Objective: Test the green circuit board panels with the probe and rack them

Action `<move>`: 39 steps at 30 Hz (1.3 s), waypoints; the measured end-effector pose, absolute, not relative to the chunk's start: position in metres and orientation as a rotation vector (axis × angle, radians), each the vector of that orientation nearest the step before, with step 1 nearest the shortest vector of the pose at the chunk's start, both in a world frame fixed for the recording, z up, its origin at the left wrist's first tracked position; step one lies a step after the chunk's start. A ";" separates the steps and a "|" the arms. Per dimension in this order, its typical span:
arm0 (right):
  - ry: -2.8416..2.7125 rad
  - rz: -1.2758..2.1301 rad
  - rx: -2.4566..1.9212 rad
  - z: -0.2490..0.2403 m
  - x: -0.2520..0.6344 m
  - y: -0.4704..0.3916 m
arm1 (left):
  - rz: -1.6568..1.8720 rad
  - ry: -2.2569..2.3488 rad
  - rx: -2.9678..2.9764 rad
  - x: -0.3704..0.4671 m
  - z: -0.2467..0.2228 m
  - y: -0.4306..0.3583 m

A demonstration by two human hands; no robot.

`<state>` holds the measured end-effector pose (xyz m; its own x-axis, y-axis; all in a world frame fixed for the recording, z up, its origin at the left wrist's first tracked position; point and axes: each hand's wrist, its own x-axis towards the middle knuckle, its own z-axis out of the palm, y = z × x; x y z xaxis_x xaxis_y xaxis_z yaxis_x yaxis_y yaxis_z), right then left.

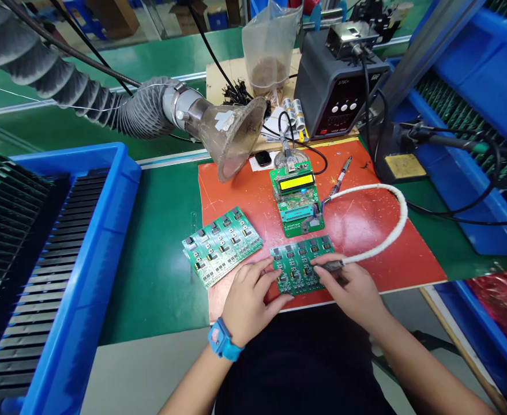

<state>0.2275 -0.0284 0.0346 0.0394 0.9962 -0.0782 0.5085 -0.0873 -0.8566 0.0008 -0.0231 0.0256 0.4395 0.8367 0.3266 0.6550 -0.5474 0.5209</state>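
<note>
A green circuit board panel with several small displays lies on the orange mat, in front of me. My left hand rests at its left edge, fingers apart and touching the board. My right hand is closed around a probe on a white sleeved cable; the probe's tip is over the board's middle right, partly hidden by the fingers. Just behind the panel stands a green programmer board with a lit yellow screen and a teal socket. A stack of similar panels lies to the left.
A funnel-shaped fume hose hangs over the mat's back left. Behind are a soldering station, a pen and a plastic bag. Blue bins with racked boards stand at the left and right.
</note>
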 end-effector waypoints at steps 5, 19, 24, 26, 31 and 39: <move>-1.550 0.943 -1.676 0.036 0.228 -0.028 | 0.807 1.277 2.378 0.001 0.026 -0.023; -1.554 0.938 -1.668 0.035 0.228 -0.029 | 0.810 1.270 2.378 0.001 0.026 -0.023; -1.557 0.927 -1.663 0.037 0.228 -0.028 | 0.803 1.274 2.373 0.001 0.026 -0.023; -1.554 0.926 -1.667 0.037 0.227 -0.029 | 0.805 1.275 2.367 0.001 0.025 -0.023; -1.544 0.951 -1.669 0.037 0.228 -0.029 | 0.825 1.267 2.355 0.000 0.024 -0.023; -1.503 0.943 -1.567 0.038 0.226 -0.033 | 0.814 1.262 2.361 0.000 0.025 -0.023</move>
<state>0.2263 -0.0326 0.0380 0.0364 0.9993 -0.0080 0.4422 -0.0233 -0.8966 0.0004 -0.0231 0.0245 0.4410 0.8367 0.3246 0.6410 -0.5468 0.5387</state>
